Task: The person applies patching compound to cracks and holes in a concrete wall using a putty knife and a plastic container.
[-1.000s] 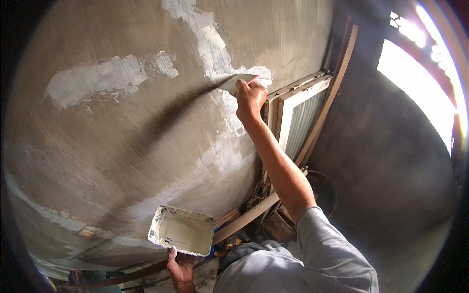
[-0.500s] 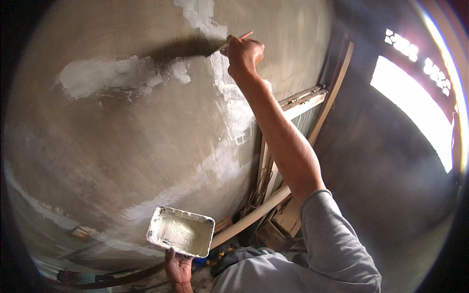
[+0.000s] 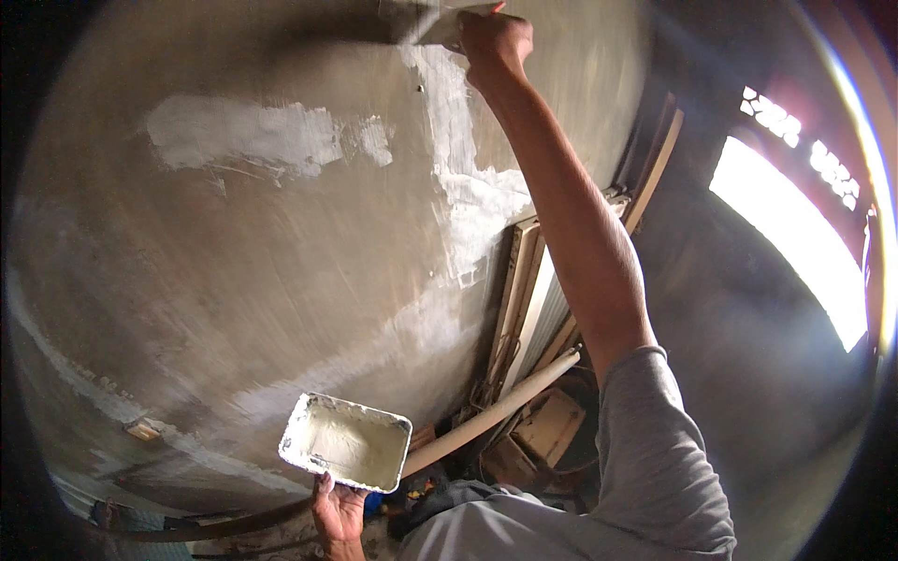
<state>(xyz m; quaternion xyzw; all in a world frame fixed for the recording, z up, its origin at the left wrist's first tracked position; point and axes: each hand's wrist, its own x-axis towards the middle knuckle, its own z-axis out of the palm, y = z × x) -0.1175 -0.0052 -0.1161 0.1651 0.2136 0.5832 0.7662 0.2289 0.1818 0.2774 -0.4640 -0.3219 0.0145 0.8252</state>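
Note:
My right arm is stretched up along the brown-grey wall [image 3: 281,243]. At the top of the view, my right hand [image 3: 496,42] is closed round a putty knife [image 3: 426,25], whose orange handle end pokes out above the fist. Its blade is at the wall, over a streak of white filler [image 3: 449,122]; motion and shadow blur it there. Low down, my left hand [image 3: 339,512] grips a shallow rectangular white tub [image 3: 292,439] by its near side. Creamy filler [image 3: 351,444] coats the inside of that tub, and its rim is crusted.
A wide white patch [image 3: 248,136] of filler marks the wall further left. Wooden frames [image 3: 514,309] lean in the corner to the right, beside a long pale pole [image 3: 496,411] and a wooden box [image 3: 547,425]. Bright light comes through an opening [image 3: 795,234] in the dark right-hand wall.
My right hand has gone higher up the wall with the putty knife, slightly rightward. The tub in my left hand stays nearly where it was. The wall's patches sit a little differently in view.

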